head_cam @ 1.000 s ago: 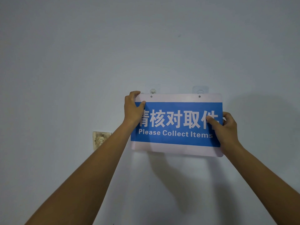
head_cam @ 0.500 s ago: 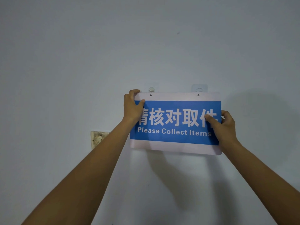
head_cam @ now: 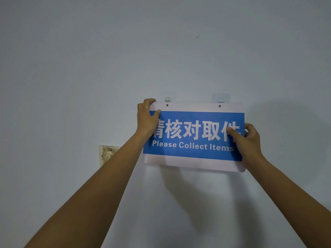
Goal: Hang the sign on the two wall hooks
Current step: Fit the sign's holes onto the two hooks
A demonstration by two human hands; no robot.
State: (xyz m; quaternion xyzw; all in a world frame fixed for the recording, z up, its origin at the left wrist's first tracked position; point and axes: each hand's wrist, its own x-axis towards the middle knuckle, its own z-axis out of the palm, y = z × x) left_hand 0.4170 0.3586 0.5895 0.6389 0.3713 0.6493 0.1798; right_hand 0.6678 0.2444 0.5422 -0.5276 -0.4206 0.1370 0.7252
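Observation:
A blue and white sign (head_cam: 194, 136) reading "Please Collect Items" is held flat against the pale wall. My left hand (head_cam: 147, 117) grips its upper left corner, thumb on the front. My right hand (head_cam: 248, 142) grips its right edge, thumb across the blue panel. Two small holes lie in the sign's white top strip. The left wall hook (head_cam: 167, 99) and the right wall hook (head_cam: 220, 98), both clear adhesive ones, sit just above the sign's top edge, each a little above its hole. The sign's right side hangs slightly lower than its left.
A worn, dirty wall socket plate (head_cam: 107, 154) is set into the wall left of the sign, partly behind my left forearm. The wall around is plain, with a small dark mark (head_cam: 197, 36) high up.
The sign and both hands have shifted slightly upward in view, with its top edge staying just under the hooks. My grip on both sides is unchanged.

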